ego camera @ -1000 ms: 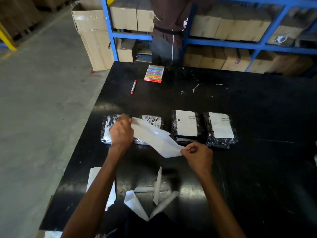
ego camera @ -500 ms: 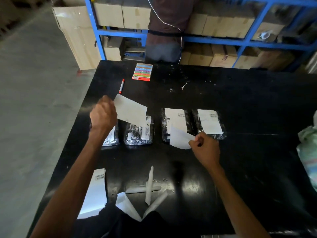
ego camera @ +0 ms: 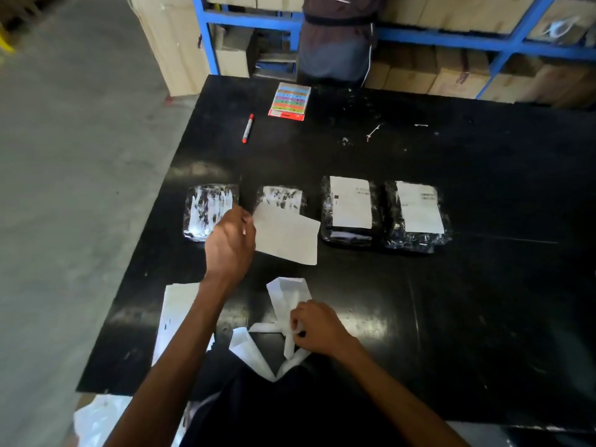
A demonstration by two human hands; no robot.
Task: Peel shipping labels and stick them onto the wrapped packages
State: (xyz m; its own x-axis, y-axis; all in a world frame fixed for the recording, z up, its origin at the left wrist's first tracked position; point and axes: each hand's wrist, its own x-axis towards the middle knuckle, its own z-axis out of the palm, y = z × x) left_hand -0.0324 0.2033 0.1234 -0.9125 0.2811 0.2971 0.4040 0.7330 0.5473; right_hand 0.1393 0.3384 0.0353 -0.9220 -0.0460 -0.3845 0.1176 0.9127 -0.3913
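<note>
Sitting leftmost on the bench [ego camera: 483, 285]: one wrapped package [ego camera: 208, 211]. Left hand [ego camera: 230, 243] fingers are pinching a white label [ego camera: 287, 237] over the second package [ego camera: 282, 195]. Right hand [ego camera: 317, 329] fingers are gripping backing paper [ego camera: 288, 298] near the front edge. Two labelled packages [ego camera: 350, 214] rightmost.

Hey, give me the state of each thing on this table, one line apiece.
Leftmost package: unlabelled.
Second package: unlabelled.
Third package: labelled.
Rightmost package: labelled.
Loose label: pinched by left hand, over second package.
Backing paper: pinched by right hand.
Marker: lying flat.
</note>
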